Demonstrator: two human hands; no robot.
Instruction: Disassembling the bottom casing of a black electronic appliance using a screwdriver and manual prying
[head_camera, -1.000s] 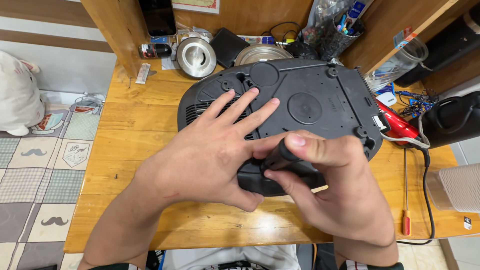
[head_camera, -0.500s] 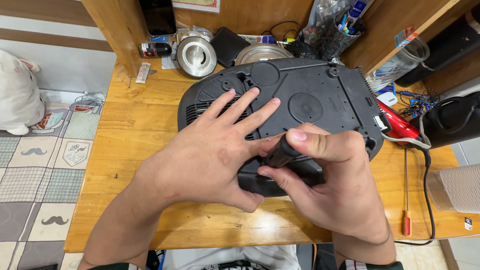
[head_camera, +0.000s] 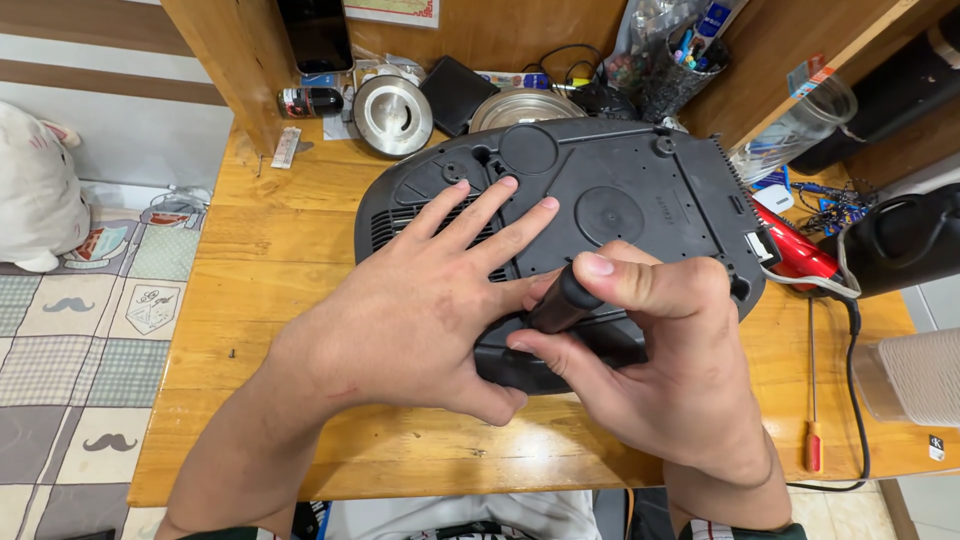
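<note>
The right hand (head_camera: 660, 370) is curled tight around a dark screwdriver handle (head_camera: 565, 300), thumb on top and fingers wrapped beneath; the tip is hidden behind the hand, so I cannot tell which screw it meets. To do this well, the tool probably wants to stay square to the base with steady downward pressure, so the tip does not slip out.

The left hand (head_camera: 420, 300) lies flat, fingers spread toward 1 o'clock, pressing on the black appliance (head_camera: 620, 190), which lies bottom-up in the middle of the wooden counter (head_camera: 270, 250). That flat press looks right for keeping the housing from turning.

At 3 o'clock from the appliance lie a red tool (head_camera: 795, 255) and a black cable (head_camera: 850, 390); a thin orange-handled screwdriver (head_camera: 813, 400) rests near the counter's right edge. At 11 o'clock sits a round metal lid (head_camera: 392, 115).
</note>
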